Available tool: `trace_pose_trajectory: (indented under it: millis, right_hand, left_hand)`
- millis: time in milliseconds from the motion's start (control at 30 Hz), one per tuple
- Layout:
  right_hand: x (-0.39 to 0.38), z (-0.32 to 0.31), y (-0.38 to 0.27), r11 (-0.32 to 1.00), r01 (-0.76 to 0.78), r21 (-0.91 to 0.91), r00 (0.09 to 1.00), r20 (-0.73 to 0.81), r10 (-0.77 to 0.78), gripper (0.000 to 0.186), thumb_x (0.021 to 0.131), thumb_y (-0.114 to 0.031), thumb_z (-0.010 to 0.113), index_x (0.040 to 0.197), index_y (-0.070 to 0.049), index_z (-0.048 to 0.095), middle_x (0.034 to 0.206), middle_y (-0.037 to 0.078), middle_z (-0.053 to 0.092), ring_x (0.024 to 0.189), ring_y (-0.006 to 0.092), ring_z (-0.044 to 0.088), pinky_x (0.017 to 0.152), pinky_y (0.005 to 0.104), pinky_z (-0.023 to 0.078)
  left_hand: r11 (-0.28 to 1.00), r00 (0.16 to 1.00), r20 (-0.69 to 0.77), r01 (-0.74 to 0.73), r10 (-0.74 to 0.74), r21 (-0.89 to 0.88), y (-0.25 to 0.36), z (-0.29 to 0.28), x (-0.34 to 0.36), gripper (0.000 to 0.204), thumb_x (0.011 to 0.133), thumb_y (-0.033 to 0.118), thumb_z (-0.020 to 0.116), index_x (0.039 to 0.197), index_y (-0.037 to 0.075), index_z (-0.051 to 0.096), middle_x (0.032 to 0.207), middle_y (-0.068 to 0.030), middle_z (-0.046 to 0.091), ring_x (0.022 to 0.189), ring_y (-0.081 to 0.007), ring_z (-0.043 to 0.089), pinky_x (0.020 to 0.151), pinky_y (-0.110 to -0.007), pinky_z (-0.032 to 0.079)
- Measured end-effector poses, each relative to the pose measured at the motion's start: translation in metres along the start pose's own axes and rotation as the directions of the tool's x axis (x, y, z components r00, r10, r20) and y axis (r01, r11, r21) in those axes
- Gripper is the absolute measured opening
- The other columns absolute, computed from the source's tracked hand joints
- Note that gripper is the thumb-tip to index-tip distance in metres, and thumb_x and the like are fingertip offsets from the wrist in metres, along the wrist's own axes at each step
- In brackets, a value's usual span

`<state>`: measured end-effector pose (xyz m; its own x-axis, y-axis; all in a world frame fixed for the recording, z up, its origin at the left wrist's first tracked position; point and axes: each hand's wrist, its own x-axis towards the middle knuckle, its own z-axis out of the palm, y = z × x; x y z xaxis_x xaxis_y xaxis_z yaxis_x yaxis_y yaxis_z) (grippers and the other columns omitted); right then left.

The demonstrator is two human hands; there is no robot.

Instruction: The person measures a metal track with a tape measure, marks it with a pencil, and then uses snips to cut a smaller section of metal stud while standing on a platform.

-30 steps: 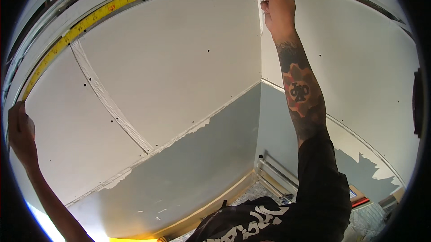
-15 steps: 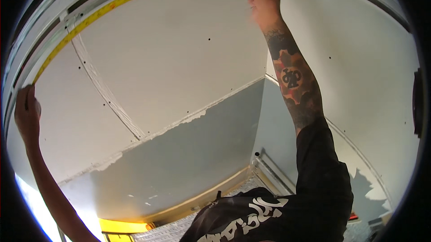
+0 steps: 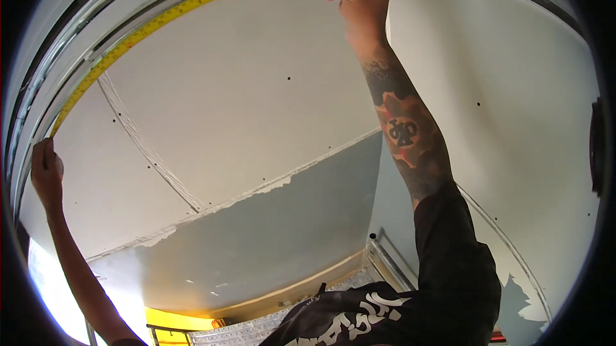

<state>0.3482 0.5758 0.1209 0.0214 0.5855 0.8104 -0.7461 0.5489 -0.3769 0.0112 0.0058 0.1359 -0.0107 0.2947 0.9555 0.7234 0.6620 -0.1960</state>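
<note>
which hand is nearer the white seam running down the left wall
Left. The left hand is just left of the white seam, at the yellow tape's lower end; the right hand is well to its right, at the tape's upper end.

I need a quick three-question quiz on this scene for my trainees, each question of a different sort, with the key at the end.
1. Multiple choice: where is the yellow measuring tape?
a) coiled on the floor
b) spanning from the left hand to the right hand
c) dangling from one hand only
2. True or false: in the head view, the right hand appears lower than the left hand.
3. Short answer: what colour is the lower part of the wall, beneath the white panel?

Key: 1. b; 2. False, it appears higher; 3. Grey-blue.
</note>
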Motion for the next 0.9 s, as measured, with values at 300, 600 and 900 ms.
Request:
trace_pose_trajectory:
  millis: [300,600,900]
  right_hand:
    - [0.015,-0.008,0.001,0.999,0.021,-0.046,0.999,0.042,-0.019,0.024,0.097,-0.013,0.062,0.112,0.006,0.063,0.095,0.012,0.07,0.075,0.0154,0.064,0.063,0.0253,0.052]
    - [0.001,-0.003,-0.01,0.994,-0.054,-0.095,0.998,0.029,0.057,0.029,0.096,-0.027,0.066,0.112,-0.003,0.064,0.102,0.007,0.073,0.071,0.0076,0.059,0.053,0.0201,0.036]
    - [-0.035,0.025,-0.013,0.973,-0.218,-0.072,0.976,-0.027,0.217,0.021,0.096,-0.019,0.063,0.111,-0.003,0.063,0.1,0.006,0.069,0.071,0.0101,0.057,0.053,0.0221,0.04]
  left_hand:
    - [0.978,0.991,-0.101,-0.072,0.093,0.194,-0.005,0.001,0.018,0.026,0.103,0.02,0.052,0.122,0.009,0.067,0.13,-0.009,0.061,0.113,-0.0252,0.063,0.098,-0.037,0.05]
    - [0.964,0.969,-0.143,-0.172,0.203,0.203,0.023,-0.015,0.037,0.019,0.099,0.014,0.057,0.107,0.005,0.072,0.143,-0.0114,0.051,0.117,-0.0274,0.06,0.09,-0.039,0.053]
    - [0.983,0.98,-0.096,-0.166,0.174,0.079,0.013,-0.01,-0.006,0.015,0.098,0.011,0.059,0.104,0.002,0.069,0.124,-0.0128,0.063,0.103,-0.0238,0.065,0.081,-0.034,0.054]
